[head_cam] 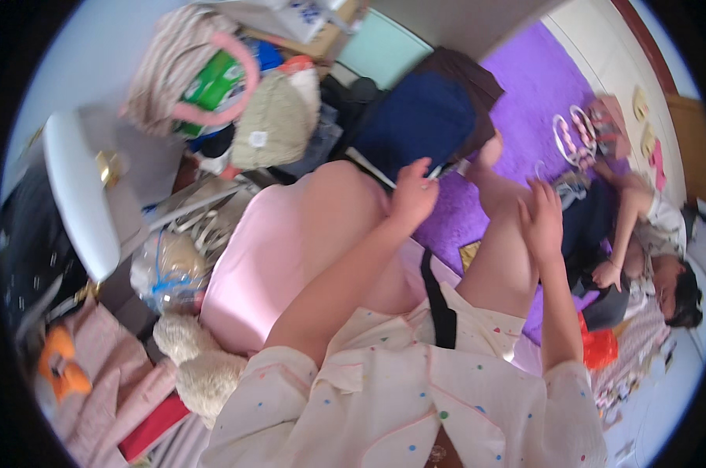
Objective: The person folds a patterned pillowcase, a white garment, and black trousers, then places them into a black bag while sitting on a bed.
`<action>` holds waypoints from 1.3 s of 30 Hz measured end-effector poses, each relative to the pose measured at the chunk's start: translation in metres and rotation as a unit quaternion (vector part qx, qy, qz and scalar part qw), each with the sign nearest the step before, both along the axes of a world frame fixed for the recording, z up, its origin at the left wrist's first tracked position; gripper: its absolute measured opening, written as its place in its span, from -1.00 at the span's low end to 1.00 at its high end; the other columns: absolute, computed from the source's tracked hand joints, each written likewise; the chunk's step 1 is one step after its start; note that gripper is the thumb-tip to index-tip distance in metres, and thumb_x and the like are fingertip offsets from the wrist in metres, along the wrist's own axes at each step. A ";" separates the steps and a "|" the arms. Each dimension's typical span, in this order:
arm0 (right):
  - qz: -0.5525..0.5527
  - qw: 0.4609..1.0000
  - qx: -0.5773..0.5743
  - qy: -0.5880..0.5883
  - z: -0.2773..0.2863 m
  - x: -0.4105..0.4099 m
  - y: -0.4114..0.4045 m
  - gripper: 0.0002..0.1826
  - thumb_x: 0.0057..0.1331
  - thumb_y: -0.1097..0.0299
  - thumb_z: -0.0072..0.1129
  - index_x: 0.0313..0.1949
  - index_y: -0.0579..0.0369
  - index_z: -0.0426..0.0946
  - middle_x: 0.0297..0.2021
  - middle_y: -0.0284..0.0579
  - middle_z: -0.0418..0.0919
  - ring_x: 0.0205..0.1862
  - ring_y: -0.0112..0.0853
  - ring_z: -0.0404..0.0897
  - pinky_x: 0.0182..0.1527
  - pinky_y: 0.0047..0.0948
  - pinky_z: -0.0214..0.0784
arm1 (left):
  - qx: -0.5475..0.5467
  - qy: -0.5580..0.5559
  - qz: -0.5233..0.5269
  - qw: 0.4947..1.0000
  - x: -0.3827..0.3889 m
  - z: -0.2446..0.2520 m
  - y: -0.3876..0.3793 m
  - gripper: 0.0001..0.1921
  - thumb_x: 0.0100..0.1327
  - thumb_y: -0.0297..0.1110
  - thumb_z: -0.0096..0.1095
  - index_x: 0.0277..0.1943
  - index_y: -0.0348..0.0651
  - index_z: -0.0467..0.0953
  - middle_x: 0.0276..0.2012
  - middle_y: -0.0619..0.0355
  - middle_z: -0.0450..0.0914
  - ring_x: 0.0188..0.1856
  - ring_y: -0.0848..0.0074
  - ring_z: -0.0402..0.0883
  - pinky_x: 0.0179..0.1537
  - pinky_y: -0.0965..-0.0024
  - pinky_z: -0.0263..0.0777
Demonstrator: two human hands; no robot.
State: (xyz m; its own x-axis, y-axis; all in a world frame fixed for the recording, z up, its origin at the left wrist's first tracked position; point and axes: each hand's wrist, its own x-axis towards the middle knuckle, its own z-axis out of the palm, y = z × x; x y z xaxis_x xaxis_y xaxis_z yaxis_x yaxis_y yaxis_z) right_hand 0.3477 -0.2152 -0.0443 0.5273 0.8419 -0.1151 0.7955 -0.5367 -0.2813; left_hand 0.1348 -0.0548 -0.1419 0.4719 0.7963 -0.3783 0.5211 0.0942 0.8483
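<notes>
My left hand (414, 196) hovers beside my left knee, fingers apart, holding nothing that I can see. Its fingertips are near a folded navy cloth (417, 114), but I cannot tell whether they touch it. Behind that cloth lies a dark brown garment (467, 70). My right hand (545, 219) lies over my right knee with its fingers spread and nothing in them. A navy garment (587, 219) with a pale hanger (540, 168) by its upper edge lies just right of it. I sit on a pink padded seat (253, 257).
A purple rug (528, 88) covers the floor ahead. Another person (669, 234) sits at the right. Pink-and-white rings (572, 137) lie beside a pink box (609, 126). At left are a striped basket (166, 70), a knitted hat (271, 123), a plastic bag (168, 272) and a plush toy (204, 368).
</notes>
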 end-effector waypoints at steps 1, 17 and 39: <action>-0.030 0.999 -0.020 0.019 -0.006 -0.011 -0.024 -0.52 0.33 0.28 0.16 0.23 0.07 0.42 0.26 0.11 0.36 0.28 0.04 0.36 0.32 -0.15 0.23 | 0.042 -0.039 -0.027 0.998 -0.003 0.013 0.000 -0.56 0.20 -0.42 0.22 0.16 -0.31 0.48 0.00 -0.18 0.55 0.06 0.03 0.55 0.15 0.16 0.41; -0.047 0.991 -0.111 -0.056 -0.023 -0.044 -0.023 -0.29 0.28 -0.14 0.16 0.30 -0.01 0.36 0.24 0.21 0.34 0.19 0.16 0.44 0.21 0.00 0.35 | 0.395 -0.070 -0.080 0.913 -0.128 0.127 -0.048 -0.92 -0.02 -0.45 0.19 -0.48 -0.16 0.63 -0.36 0.08 0.61 -0.16 0.22 0.58 -0.08 0.17 0.45; -0.204 0.976 -0.054 0.048 0.004 -0.040 -0.052 -0.37 0.17 -0.03 0.23 0.16 0.06 0.45 0.21 0.11 0.38 0.22 0.07 0.38 0.19 0.05 0.36 | 0.409 0.321 -0.225 0.824 -0.097 0.128 -0.031 -0.24 0.15 0.05 0.29 0.41 0.06 0.28 0.49 -0.12 0.06 0.41 -0.25 0.10 0.26 -0.20 0.26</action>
State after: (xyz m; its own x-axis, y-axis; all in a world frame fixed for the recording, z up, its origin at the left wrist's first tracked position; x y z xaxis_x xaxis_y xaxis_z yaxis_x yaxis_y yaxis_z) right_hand 0.3080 -0.2672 -0.0402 0.7991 0.5435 -0.2569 0.4817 -0.8346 -0.2672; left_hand 0.0378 -0.0860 -0.0137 0.7003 0.7084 -0.0880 0.7137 -0.6971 0.0684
